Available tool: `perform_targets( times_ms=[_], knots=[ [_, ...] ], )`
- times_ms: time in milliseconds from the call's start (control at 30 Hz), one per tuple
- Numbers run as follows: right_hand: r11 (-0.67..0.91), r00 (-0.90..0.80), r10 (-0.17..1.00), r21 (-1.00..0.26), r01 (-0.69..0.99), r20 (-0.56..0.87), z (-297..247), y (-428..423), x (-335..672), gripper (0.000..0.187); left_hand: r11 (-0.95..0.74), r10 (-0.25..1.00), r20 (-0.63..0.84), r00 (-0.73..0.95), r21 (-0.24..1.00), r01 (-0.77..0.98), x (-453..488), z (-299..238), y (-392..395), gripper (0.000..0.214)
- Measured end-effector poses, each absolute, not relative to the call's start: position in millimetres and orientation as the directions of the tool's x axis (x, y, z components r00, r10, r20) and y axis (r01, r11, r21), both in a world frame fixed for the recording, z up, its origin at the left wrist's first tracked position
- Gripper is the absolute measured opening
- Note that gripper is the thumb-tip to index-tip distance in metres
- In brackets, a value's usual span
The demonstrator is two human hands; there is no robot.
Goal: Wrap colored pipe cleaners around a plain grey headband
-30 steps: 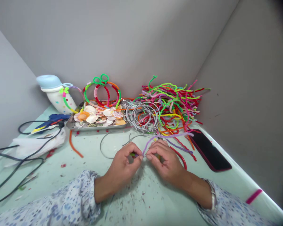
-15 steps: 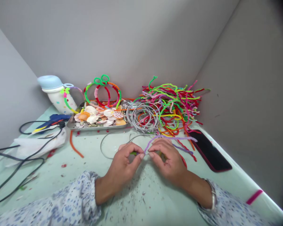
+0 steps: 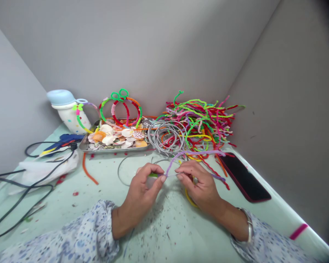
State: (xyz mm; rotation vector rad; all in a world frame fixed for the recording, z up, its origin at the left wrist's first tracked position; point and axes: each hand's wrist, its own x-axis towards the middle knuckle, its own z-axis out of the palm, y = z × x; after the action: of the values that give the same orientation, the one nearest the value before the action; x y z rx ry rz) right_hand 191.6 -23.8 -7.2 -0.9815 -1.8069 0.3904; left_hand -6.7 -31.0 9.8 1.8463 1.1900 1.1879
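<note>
My left hand pinches a small green piece and the end of a lilac pipe cleaner over the pale green table. My right hand is closed on the same lilac pipe cleaner just to the right, fingertips almost touching the left ones. The cleaner arcs up and away to the right. A yellow piece curves below my right hand. A bare grey wire hoop lies behind my left hand.
Tangled coloured pipe cleaners are heaped at the back right beside coiled grey wire hoops. A metal tray holds shells, with wrapped headbands behind. A white jug, black cable and dark phone lie around.
My hands have separated slightly and the right one has slid a little right along the lilac cleaner. A yellow curved piece now shows under the right hand.
</note>
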Motion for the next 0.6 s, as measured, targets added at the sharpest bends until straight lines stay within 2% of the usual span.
perform_targets(
  times_ms=[200,600],
  knots=[
    [0.602,-0.155,0.778,-0.652,0.460,0.609,-7.2,-23.8,190.4,0.009,-0.547,0.834,0.529,0.156,0.758,0.356,-7.8,5.3,-28.0,0.009],
    [0.601,-0.167,0.784,-0.662,0.448,0.598,-5.8,-23.7,189.5,0.009,-0.566,0.819,0.552,0.156,0.736,0.372,-7.4,5.2,-25.8,0.013]
  ],
)
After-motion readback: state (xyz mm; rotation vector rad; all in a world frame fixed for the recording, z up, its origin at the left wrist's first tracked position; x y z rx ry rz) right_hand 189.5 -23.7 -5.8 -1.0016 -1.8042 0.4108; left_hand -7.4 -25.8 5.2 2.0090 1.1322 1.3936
